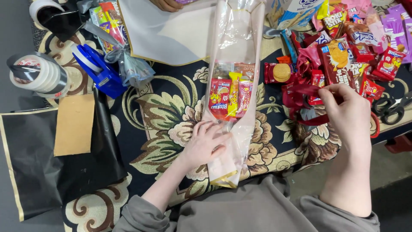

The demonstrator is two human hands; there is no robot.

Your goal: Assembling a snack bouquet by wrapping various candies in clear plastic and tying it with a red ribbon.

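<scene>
A long wrapped bundle (234, 43) of pink paper and clear film lies lengthwise on the patterned cloth, with several small snack packets (231, 96) inside it. My left hand (205, 141) rests flat on the lower, narrow end of the bundle, fingers spread. My right hand (347, 112) is to the right, pinching a dark red ribbon (300, 96) that loops across the cloth beside the snack pile.
A heap of red and pink snack packets (352, 43) fills the upper right. Black scissors (392, 107) lie at the right edge. Tape rolls (40, 73), a blue tape dispenser (101, 71), black wrapping paper (38, 163) and a brown card (74, 124) sit left. Another person's hand (166, 4) holds cream paper (167, 34).
</scene>
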